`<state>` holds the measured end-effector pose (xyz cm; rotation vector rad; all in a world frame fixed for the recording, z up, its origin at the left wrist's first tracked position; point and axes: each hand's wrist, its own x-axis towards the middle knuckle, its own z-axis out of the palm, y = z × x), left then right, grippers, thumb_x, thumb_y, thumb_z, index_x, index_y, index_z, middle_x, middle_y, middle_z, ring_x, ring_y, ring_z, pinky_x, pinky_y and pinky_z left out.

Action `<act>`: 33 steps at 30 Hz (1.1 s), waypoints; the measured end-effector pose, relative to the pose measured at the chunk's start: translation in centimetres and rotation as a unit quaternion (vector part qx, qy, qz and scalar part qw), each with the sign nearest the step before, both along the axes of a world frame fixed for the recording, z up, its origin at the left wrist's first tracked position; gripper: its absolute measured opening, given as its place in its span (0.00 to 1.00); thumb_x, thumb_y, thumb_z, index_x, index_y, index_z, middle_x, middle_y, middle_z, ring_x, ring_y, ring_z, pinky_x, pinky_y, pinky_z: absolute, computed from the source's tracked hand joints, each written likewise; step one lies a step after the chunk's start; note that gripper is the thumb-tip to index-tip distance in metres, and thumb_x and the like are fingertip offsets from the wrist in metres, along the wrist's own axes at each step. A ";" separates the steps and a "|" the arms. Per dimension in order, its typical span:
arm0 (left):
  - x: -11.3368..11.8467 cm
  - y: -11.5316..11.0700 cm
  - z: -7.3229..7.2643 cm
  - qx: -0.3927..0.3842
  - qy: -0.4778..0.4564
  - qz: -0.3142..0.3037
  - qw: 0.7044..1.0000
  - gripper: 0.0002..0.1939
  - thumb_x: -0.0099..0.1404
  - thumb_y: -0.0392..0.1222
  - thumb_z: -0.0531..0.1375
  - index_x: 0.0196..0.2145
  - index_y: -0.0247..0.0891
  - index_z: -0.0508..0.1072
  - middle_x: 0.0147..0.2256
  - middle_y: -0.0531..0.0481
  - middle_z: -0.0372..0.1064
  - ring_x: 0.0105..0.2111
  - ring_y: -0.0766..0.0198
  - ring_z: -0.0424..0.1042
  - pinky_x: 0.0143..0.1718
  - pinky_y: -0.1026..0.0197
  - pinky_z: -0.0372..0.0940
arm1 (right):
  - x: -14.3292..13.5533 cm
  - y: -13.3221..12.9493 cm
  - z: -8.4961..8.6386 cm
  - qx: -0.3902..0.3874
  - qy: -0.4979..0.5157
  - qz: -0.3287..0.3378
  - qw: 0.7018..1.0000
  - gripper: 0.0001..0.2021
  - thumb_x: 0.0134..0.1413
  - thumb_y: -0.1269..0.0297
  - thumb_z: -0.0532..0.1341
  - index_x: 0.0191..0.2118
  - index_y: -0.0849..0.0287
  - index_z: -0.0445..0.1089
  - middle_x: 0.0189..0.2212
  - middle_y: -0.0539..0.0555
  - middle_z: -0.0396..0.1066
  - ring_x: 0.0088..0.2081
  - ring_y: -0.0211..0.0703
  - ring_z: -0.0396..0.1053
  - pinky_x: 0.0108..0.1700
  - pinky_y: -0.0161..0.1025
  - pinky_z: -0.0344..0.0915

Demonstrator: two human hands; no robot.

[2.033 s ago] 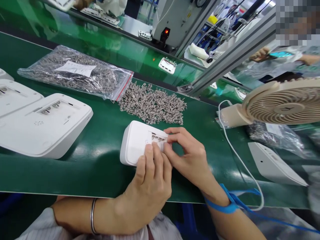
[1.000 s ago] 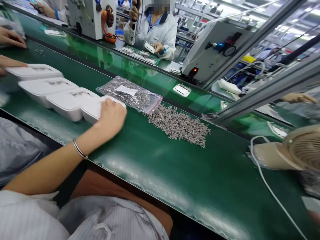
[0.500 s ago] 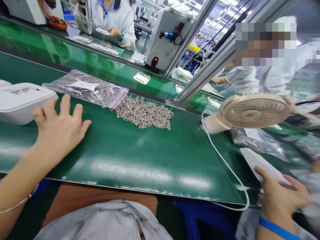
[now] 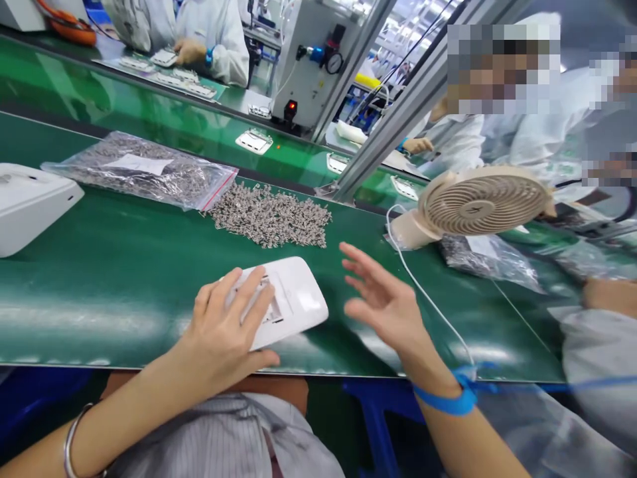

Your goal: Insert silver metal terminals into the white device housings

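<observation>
My left hand (image 4: 231, 318) grips a white plastic housing (image 4: 303, 292), its fingers spread across the top and its thumb at the near edge. The housing has rounded corners and a recessed area partly hidden by those fingers. To the right of it, my right hand (image 4: 381, 299) is raised over the green work surface, holding nothing, with its fingers apart. Beyond both hands lies a pile of small silvery metal parts (image 4: 271, 216). Another white housing (image 4: 30, 206) stands at the left edge of view.
A clear zip bag (image 4: 144, 169) of metal parts lies beside the pile. At right stand a beige fan (image 4: 482, 202) with a white cable (image 4: 432, 299) and another bag (image 4: 488, 259). White housings (image 4: 253, 141) sit on the far green line, past a metal post (image 4: 358, 99). Co-workers are nearby.
The white flat piece in my right hand has left it, and that hand has moved left, opened. My left hand has moved right onto a white housing now in front of me.
</observation>
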<state>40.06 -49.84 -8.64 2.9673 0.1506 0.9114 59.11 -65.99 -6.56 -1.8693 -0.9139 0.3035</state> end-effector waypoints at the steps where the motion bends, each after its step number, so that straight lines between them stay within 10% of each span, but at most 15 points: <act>1: -0.3 0.3 0.0 -0.001 0.002 0.006 1.000 0.38 0.48 0.61 0.65 0.51 0.32 0.69 0.55 0.41 0.62 0.52 0.44 0.61 0.49 0.48 0.53 | 1.5 1.0 0.1 -0.006 -0.009 -0.029 1.000 0.29 0.41 0.52 0.67 0.52 0.52 0.67 0.54 0.57 0.66 0.52 0.52 0.66 0.50 0.49 0.66; 6: -1.6 1.2 0.4 -0.031 0.003 0.028 0.999 0.42 0.52 0.64 0.60 0.55 0.29 0.62 0.57 0.34 0.58 0.54 0.40 0.57 0.48 0.45 0.53 | 7.4 5.0 -2.3 -0.099 -0.147 -0.064 0.982 0.18 0.42 0.62 0.62 0.43 0.58 0.72 0.44 0.59 0.71 0.39 0.51 0.70 0.40 0.50 0.68; 11: -2.2 2.0 0.8 -0.065 0.048 0.041 0.996 0.40 0.51 0.64 0.61 0.54 0.34 0.63 0.59 0.33 0.53 0.56 0.39 0.56 0.48 0.44 0.55 | 7.6 5.0 -4.3 -0.073 -0.270 -0.037 0.959 0.08 0.48 0.65 0.57 0.33 0.57 0.72 0.35 0.57 0.70 0.32 0.44 0.68 0.36 0.45 0.67; 18: -2.0 -0.4 0.9 0.053 0.006 0.131 0.990 0.31 0.57 0.66 0.53 0.38 0.31 0.73 0.41 0.32 0.68 0.30 0.55 0.63 0.30 0.55 0.56 | 6.9 4.7 -3.8 -0.046 -0.244 -0.096 0.964 0.04 0.46 0.68 0.54 0.25 0.56 0.65 0.23 0.51 0.65 0.23 0.38 0.61 0.27 0.38 0.61; 22: -2.3 -2.0 1.1 -0.024 -0.026 -0.032 0.999 0.18 0.66 0.49 0.52 0.43 0.32 0.70 0.29 0.45 0.66 0.26 0.62 0.60 0.29 0.58 0.54 | 6.9 5.0 -3.7 -0.005 -0.118 -0.142 0.983 0.02 0.43 0.66 0.55 0.24 0.56 0.63 0.19 0.48 0.63 0.20 0.35 0.58 0.22 0.34 0.57; 33: -0.1 -3.1 0.2 0.006 -0.014 -0.044 0.999 0.22 0.61 0.49 0.57 0.51 0.39 0.68 0.57 0.40 0.59 0.54 0.47 0.58 0.49 0.50 0.53 | 7.2 5.2 -3.8 0.094 0.006 -0.198 0.976 0.04 0.35 0.68 0.58 0.25 0.58 0.67 0.21 0.48 0.65 0.22 0.33 0.58 0.22 0.33 0.55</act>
